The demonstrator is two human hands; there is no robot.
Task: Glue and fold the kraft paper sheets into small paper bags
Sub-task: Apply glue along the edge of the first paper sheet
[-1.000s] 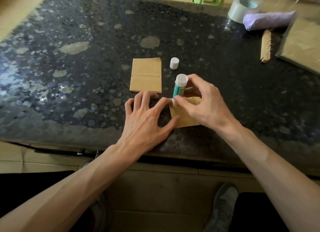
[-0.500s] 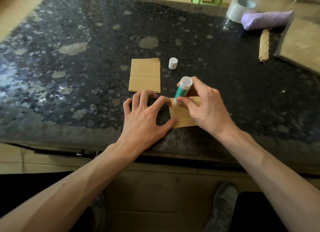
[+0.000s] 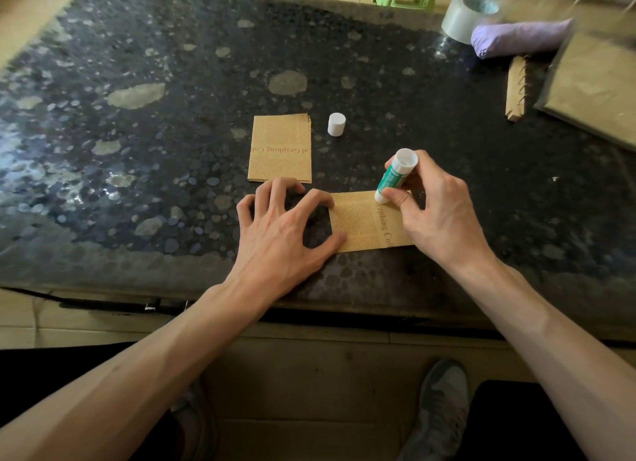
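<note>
1. The right hand is gripping a glue stick, with thumb and fingers curled round its green barrel.
2. The glue stick is standing tilted, its top leaning away from the person and its lower white end touching the far edge of a sheet.
3. The sheet is lying flat on the table, near its front edge and between the two hands. Its right part is lying hidden under the right hand.
4. The left hand is holding nothing. Its fingers are spread and arched, and the thumb tip and forefinger tip are pressing on the sheet's left edge. The other fingertips are resting on the table beside it.
5. A stack of printed kraft sheets is lying just beyond the left hand's fingertips, apart from the sheet being glued.
6. A white cap is standing upright just right of the stack's far corner.
7. At the far right of the table, a tape roll is sitting against a purple bundle.
8. In front of the bundle, a folded kraft strip is lying beside a large flat kraft pack, which is running out of view.
9. Below the table edge, a grey shoe is showing on the floor.
</note>
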